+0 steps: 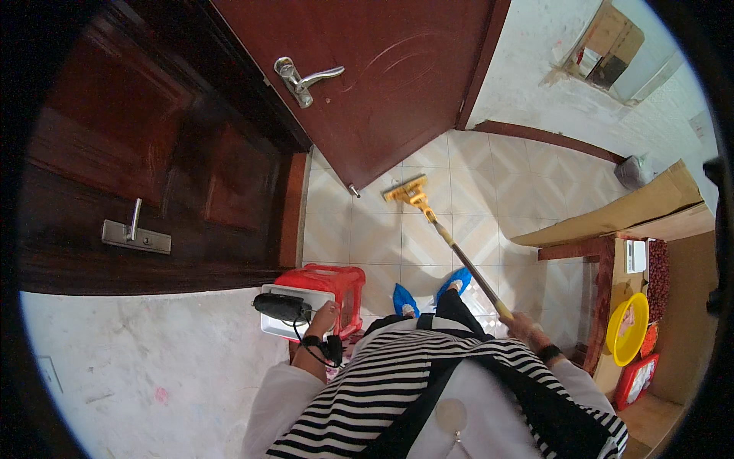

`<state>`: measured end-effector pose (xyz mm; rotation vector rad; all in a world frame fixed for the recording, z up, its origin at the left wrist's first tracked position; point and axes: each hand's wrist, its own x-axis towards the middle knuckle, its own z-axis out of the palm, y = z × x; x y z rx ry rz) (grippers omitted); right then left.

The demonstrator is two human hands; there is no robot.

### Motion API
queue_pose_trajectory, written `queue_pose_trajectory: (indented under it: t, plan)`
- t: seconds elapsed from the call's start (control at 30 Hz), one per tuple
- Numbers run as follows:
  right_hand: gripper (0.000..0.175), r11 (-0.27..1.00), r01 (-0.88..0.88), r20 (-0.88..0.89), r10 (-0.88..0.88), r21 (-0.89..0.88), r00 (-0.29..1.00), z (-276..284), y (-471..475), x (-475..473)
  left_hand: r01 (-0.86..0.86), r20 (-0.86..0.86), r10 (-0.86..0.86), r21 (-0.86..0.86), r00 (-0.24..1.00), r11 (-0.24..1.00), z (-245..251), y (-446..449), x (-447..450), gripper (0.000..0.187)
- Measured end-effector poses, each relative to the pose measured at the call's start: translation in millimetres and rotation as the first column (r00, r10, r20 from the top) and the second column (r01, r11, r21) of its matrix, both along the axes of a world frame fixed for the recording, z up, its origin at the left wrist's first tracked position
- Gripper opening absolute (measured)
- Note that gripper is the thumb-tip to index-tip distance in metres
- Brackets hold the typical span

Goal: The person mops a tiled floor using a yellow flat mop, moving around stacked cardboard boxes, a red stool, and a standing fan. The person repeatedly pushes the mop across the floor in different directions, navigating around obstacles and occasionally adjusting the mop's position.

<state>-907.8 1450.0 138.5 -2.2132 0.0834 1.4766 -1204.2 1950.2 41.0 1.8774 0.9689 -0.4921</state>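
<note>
My right hand is closed around the upper end of the handle of a yellow sponge mop. The pole slants forward and left, and its flat yellow head rests on the tiled floor near the open door's bottom corner. At the right rim of a shallow white tray is my left hand; its fingers are partly hidden, so its grip is unclear. Across the tray lies a black object, with a dark cord by my left wrist. Beneath it stands a red plastic stool or crate.
A reddish-brown door stands ajar ahead, with a doorstop low on it. Another dark door is at left. To the right, a cardboard-lined shelf holds a yellow basin and a red tray. Blue shoe covers wrap my feet.
</note>
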Motion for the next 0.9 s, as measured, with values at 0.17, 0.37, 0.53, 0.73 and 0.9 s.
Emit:
queue_pose_trajectory:
  t: [0.17, 0.37, 0.53, 0.73, 0.9]
  plan:
    - [0.037, 0.987, -0.095, 0.01, 0.097, -0.126, 0.995, 37, -102, -54, -0.063, 0.074, 0.065, -0.019, 0.995, 0.998, -44, -19, -38, 0.029]
    - [0.037, 0.968, -0.152, -0.026, 0.15, -0.201, 0.988, 34, -118, -74, 0.039, 0.014, -0.038, -0.061, 0.999, 0.997, -86, -33, -53, 0.029]
    - [0.037, 0.978, -0.14, -0.045, 0.135, -0.154, 0.99, 15, -84, -44, -0.019, -0.035, 0.016, -0.094, 0.999, 0.995, -88, -24, -16, 0.031]
    - [0.037, 0.991, -0.075, -0.074, 0.067, -0.11, 0.995, -1, -83, -24, 0.12, -0.032, -0.122, -0.061, 0.992, 0.991, -68, -13, 86, 0.031]
    - [0.038, 0.993, -0.049, -0.083, 0.04, -0.11, 0.996, -3, -121, -40, 0.24, 0.073, -0.238, -0.017, 0.968, 0.971, -38, -9, 194, 0.027]
